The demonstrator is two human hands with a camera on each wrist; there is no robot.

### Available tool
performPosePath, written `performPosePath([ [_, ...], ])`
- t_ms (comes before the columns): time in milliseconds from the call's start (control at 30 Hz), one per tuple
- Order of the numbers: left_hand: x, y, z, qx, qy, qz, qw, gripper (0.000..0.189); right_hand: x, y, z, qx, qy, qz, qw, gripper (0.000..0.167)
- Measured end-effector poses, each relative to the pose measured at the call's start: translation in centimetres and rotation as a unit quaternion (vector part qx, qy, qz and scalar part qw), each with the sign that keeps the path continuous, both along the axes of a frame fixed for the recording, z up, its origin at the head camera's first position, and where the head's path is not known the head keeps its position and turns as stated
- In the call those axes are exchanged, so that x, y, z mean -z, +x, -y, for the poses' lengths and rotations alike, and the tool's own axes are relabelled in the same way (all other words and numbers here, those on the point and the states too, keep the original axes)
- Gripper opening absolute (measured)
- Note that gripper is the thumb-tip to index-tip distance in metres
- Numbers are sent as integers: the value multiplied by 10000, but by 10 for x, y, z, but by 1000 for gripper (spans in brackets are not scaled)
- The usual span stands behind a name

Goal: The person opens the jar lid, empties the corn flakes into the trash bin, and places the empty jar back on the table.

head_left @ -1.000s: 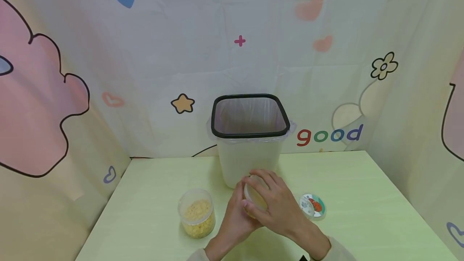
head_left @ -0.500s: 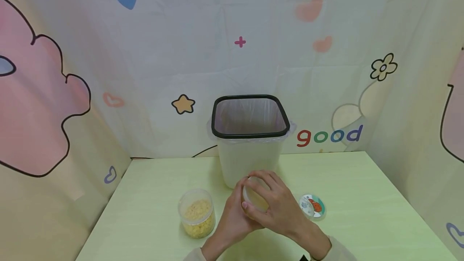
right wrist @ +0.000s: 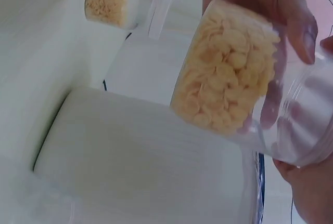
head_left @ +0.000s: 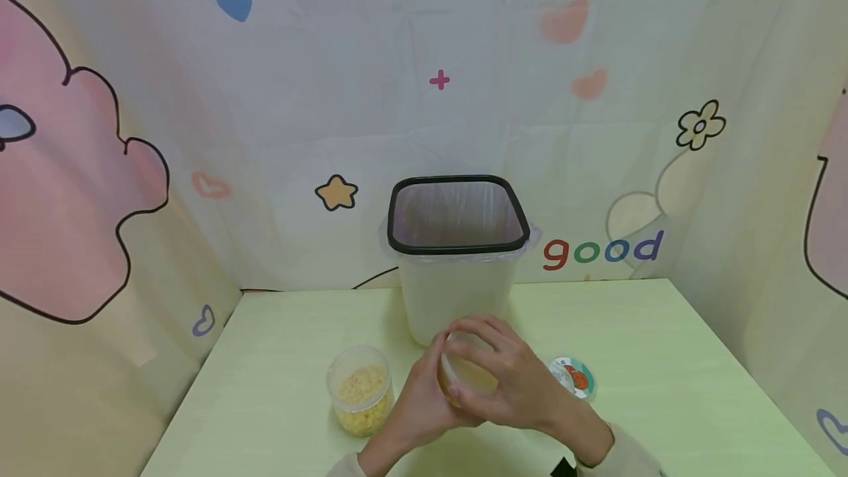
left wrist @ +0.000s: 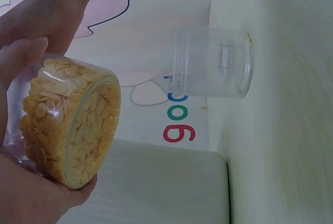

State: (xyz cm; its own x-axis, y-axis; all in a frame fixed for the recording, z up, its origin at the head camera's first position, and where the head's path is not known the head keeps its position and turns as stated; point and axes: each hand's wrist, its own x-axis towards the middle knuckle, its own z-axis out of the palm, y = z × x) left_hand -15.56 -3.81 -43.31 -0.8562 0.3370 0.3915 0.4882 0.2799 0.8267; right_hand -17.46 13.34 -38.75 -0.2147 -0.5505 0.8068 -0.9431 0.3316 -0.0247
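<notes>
Both hands are on a clear plastic jar (head_left: pixel 475 380) partly filled with pale yellow flakes (right wrist: pixel 223 68), held tilted in front of the bin. My left hand (head_left: pixel 420 407) wraps round its body, the thumb lying along the side in the left wrist view. My right hand (head_left: pixel 520 385) grips the top end with fingers spread around it, covering much of it in the head view. Left of the hands, a second clear jar (head_left: pixel 361 396) of yellow flakes stands upright on the table. A third clear jar (left wrist: pixel 208 63), without visible contents, stands to the right.
A white bin (head_left: pixel 457 293) with a black rim and a purplish liner stands behind the hands, near the back edge of the pale green table (head_left: pixel 285 330). A printed curtain (head_left: pixel 464 94) hangs behind. The right jar's round top (head_left: pixel 581 377) carries a colourful label.
The right hand has shifted slightly right and turned on the jar, and more of the jar's top shows. Both forearms have spread a little apart. The other jars stay put.
</notes>
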Motion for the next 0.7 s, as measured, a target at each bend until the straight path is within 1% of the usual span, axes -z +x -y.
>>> performPosePath([
  [100, -1, 1, 1, -40, -68, -36, 10000, 104, -2, -3, -4, -283, 245, -41, 9993, 34],
  [167, -1, 2, 2, -26, -66, -39, 10000, 102, -2, -5, -6, -389, 393, -48, 9985, 36],
  [267, -1, 2, 2, 46, -17, -45, 10000, 99, -2, -5, -10, -398, 565, -58, 9976, 39],
  [367, 0, 1, 1, 121, 51, -124, 9998, 98, -3, -3, -12, -285, 680, -48, 9973, 43],
  [467, 1, 0, 1, 149, 119, -178, 9997, 97, -8, 3, -14, -5, 778, 124, 9969, 52],
  [567, 2, 0, 1, 31, 39, -237, 9997, 98, -15, 13, -15, 506, 757, 461, 9948, 62],
  [600, 2, 0, 0, -33, 16, -214, 9998, 98, -18, 16, -15, 707, 730, 600, 9930, 65],
  [700, 2, -1, -1, -214, -52, -315, 9993, 97, -25, 24, -15, 1301, 654, 992, 9844, 69],
])
